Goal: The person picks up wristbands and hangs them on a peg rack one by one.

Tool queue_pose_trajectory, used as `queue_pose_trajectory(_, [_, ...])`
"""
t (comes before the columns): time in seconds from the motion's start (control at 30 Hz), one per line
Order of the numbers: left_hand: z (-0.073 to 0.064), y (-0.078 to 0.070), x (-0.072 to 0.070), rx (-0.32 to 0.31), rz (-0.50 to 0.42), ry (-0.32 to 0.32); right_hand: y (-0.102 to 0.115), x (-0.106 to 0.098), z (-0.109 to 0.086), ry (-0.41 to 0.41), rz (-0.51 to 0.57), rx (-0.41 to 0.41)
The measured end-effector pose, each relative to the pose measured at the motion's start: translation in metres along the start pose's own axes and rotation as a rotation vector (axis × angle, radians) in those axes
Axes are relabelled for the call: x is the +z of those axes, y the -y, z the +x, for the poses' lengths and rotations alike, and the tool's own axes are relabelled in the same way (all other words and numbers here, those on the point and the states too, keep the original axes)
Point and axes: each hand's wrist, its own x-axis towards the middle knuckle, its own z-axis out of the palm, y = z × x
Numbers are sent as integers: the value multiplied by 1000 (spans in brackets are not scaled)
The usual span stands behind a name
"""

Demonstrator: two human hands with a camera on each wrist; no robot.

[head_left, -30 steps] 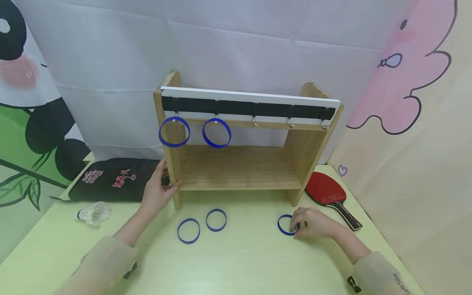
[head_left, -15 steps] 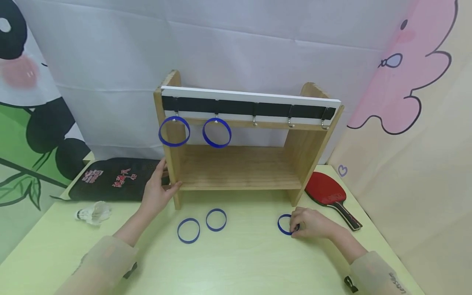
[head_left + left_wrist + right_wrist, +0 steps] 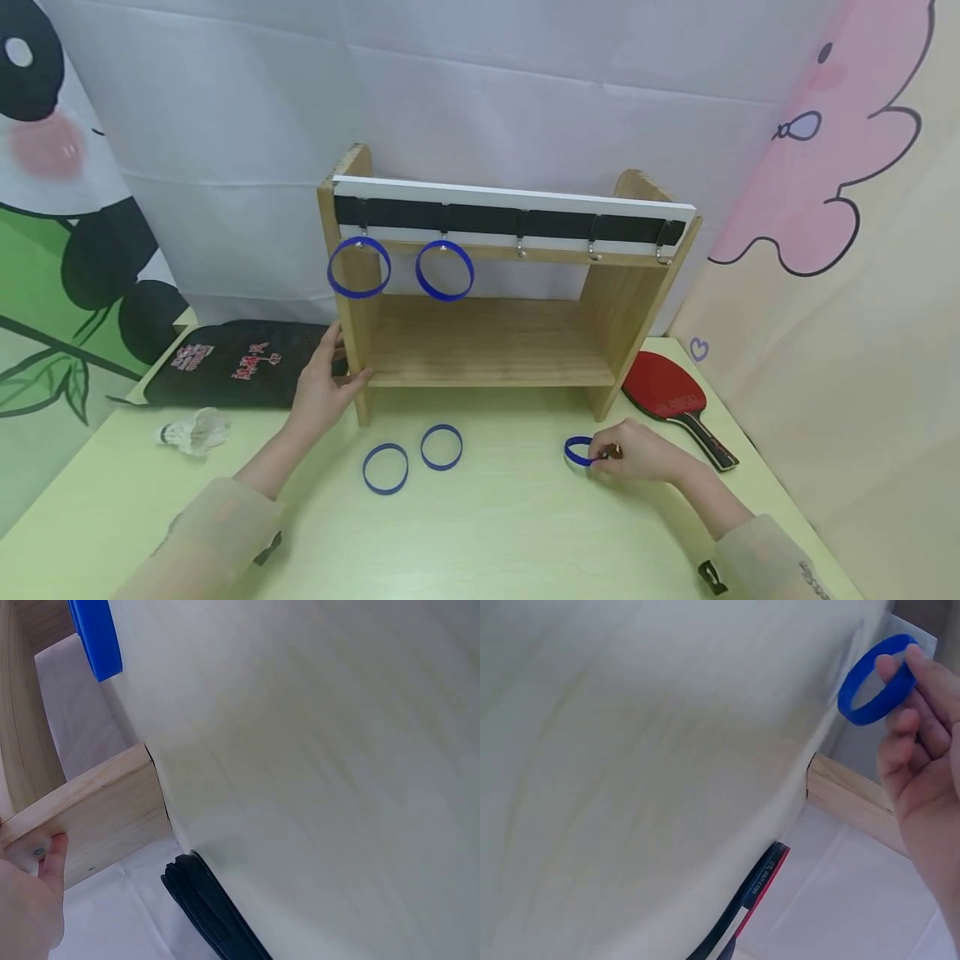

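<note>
My right hand [image 3: 630, 450] pinches a blue silicone wristband [image 3: 576, 451] between thumb and fingertips, above the table at right. In the right wrist view this wristband [image 3: 859, 697] is tilted up off the tabletop. My left hand [image 3: 322, 392] holds the left side panel of a small wooden shelf [image 3: 487, 342], thumb at the front edge and fingers on the outer face [image 3: 105, 817]. Two blue wristbands, a left one [image 3: 358, 292] and a right one [image 3: 444, 293], hang from hooks on the shelf's front rail [image 3: 480, 218]. Two more, one nearer [image 3: 386, 490] and one farther [image 3: 442, 467], lie flat on the table.
Three bare hooks [image 3: 592, 252] follow to the right on the rail. A red table tennis bat [image 3: 663, 387] lies right of the shelf. At left are a black zip case [image 3: 225, 367] and a shuttlecock [image 3: 193, 432]. A cloth [image 3: 480, 108] hangs behind.
My right hand has gripped the right-hand wristband and lifted it, tilting it up from the table. My left hand keeps its place on the shelf.
</note>
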Motion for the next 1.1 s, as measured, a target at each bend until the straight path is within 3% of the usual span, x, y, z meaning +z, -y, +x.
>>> queue_pose_trajectory(0.17, [1,-1,0,-5,12,-2,4,-3,1,-77,122,19])
queue_pose_trajectory(0.5, [1,-3,-1,-10,8,-2,29,-19,7,-216,182,-13])
queue_pose_trajectory(0.7, [0,-4,-1,-16,13,9,49,-31,10,-247,175,11])
queue_pose_trajectory(1.1, [1,-3,0,-18,11,9,84,-49,17,-430,54,5])
